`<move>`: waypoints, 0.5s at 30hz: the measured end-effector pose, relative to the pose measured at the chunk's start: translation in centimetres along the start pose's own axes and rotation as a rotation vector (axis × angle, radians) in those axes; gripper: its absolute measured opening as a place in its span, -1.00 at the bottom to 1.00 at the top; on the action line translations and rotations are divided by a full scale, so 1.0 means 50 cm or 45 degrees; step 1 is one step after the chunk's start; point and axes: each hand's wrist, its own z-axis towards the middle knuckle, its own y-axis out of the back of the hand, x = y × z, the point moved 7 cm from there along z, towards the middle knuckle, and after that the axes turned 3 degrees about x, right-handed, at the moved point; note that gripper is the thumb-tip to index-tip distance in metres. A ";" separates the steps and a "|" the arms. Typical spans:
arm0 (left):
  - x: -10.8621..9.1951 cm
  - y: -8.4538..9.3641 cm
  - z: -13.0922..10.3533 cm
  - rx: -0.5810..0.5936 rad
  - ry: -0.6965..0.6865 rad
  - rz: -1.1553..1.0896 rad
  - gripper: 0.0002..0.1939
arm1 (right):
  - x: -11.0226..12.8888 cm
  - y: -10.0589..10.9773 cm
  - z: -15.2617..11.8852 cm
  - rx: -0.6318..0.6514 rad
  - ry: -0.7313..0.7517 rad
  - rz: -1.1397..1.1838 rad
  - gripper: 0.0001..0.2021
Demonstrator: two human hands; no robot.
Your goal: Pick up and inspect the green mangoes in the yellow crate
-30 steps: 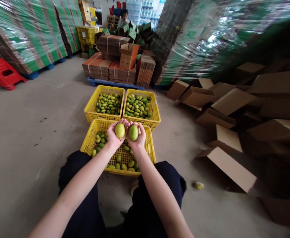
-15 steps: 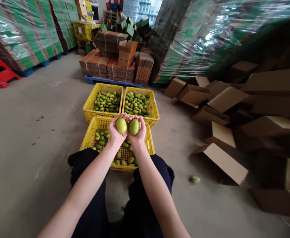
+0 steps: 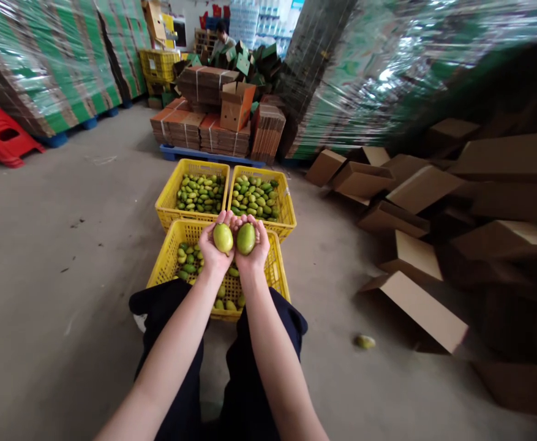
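Observation:
Cupped palm up, my left hand (image 3: 214,258) holds a smooth, oval yellow-green fruit (image 3: 223,237). My right hand (image 3: 254,260) is beside it, nearly touching, and cradles a slightly greener oval fruit (image 3: 246,239). Both sets of fingers curl up around the fruits' far sides. Below the hands, a yellow plastic crate (image 3: 163,260) between my knees contains scattered fruits of the same kind; my arms hide part of it. Just beyond stand two fuller yellow crates, one at left (image 3: 169,213) and one at right (image 3: 288,211).
Another fruit (image 3: 365,342) lies on the concrete floor at right, near tumbled cardboard boxes (image 3: 415,306). Bundled flat cartons (image 3: 225,141) sit on a blue pallet behind the crates. A red stool (image 3: 2,138) and wrapped pallets stand left. A person (image 3: 222,40) is at the back.
Both hands still hold their fruits and have shifted very slightly left. The view has tilted a little, so the surroundings sit lower. My right knee has moved inward.

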 end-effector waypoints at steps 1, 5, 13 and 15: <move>-0.001 0.004 0.002 0.002 0.015 0.001 -0.60 | -0.001 0.001 -0.001 -0.009 -0.021 0.016 -0.83; -0.008 0.010 0.005 0.096 0.104 -0.029 -0.60 | -0.004 0.006 -0.011 -0.074 -0.138 0.086 -0.77; -0.025 -0.021 -0.020 0.357 0.252 0.105 -0.58 | 0.019 0.013 -0.038 -0.033 -0.205 0.159 -0.77; -0.029 -0.018 -0.024 0.351 0.300 0.121 -0.58 | 0.023 0.028 -0.045 -0.074 -0.219 0.133 -0.81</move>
